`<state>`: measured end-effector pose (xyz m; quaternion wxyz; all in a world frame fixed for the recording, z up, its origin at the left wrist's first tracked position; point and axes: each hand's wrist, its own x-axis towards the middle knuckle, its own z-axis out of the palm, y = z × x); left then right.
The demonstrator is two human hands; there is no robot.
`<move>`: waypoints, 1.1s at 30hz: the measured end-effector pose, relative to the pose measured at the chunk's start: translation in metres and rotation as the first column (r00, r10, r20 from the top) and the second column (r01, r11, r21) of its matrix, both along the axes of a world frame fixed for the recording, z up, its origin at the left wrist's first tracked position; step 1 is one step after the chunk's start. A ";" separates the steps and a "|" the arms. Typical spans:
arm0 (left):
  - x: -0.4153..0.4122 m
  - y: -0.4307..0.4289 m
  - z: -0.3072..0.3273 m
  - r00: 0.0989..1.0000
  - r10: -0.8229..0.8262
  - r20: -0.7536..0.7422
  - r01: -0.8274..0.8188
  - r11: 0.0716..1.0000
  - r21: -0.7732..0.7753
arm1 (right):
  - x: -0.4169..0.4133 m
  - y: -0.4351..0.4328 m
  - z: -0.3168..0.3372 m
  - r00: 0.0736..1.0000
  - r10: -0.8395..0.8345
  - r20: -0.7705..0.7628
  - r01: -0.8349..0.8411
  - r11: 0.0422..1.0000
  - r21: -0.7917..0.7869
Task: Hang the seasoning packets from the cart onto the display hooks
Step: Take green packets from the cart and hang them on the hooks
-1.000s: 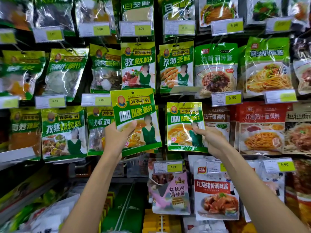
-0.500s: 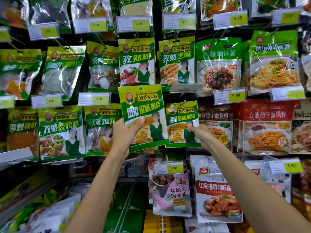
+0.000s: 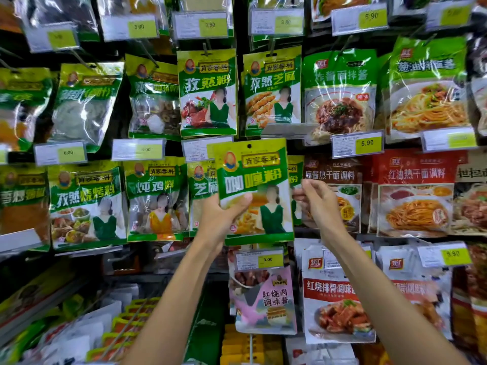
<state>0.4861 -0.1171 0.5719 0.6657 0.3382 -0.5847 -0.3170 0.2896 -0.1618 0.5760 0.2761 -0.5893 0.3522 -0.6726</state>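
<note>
My left hand (image 3: 218, 219) grips a green and yellow seasoning packet (image 3: 253, 177) by its lower left, thumb across the front. The packet stands upright in front of the display, with its punched hole at the top free of any hook. It covers most of a matching packet (image 3: 295, 175) that hangs behind it, of which only the right edge shows. My right hand (image 3: 316, 201) is just right of the held packet and pinches that hanging packet's edge. The hook behind is hidden.
Rows of hanging packets fill the wall: green ones (image 3: 208, 93) above and to the left, red noodle sauce packets (image 3: 416, 193) to the right. Price tags (image 3: 259, 259) jut out on hook ends. Loose packets lie in the cart (image 3: 79, 333) at the lower left.
My left hand has carried the packet right and a little up, so it now covers the hanging packet. My right hand moved from that packet's lower front to its right edge.
</note>
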 end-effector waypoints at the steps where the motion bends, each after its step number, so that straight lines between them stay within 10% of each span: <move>1: -0.007 -0.001 0.000 1.000 -0.002 0.025 0.001 1.000 0.011 | 0.003 0.009 0.003 0.985 0.161 0.061 -0.163 0.986 0.036; 8: -0.039 -0.002 0.002 0.988 0.012 0.156 -0.019 0.999 0.043 | 0.002 0.031 0.004 0.979 0.203 0.027 -0.203 0.979 0.019; 11: -0.029 -0.005 0.011 0.914 0.298 0.276 -0.253 0.949 -0.186 | -0.004 0.024 -0.001 0.985 0.171 0.018 -0.172 0.984 0.054; 14: -0.008 -0.005 0.029 0.658 0.736 0.159 -0.566 0.622 -0.541 | -0.010 0.018 -0.004 0.993 0.117 0.002 -0.117 0.987 0.107; 18: 0.011 -0.020 0.056 0.327 0.936 0.133 -0.562 0.306 -0.769 | -0.012 0.011 0.004 0.998 0.058 0.036 -0.062 0.990 0.127; 23: 0.025 -0.038 0.065 0.130 0.960 0.247 -0.503 0.278 -0.818 | -0.008 0.000 0.022 0.997 0.069 0.033 -0.073 0.988 0.137; 33: 0.034 -0.036 0.066 0.163 0.959 0.231 -0.447 0.280 -0.849 | -0.004 -0.020 0.025 1.000 0.018 0.018 -0.021 0.980 0.198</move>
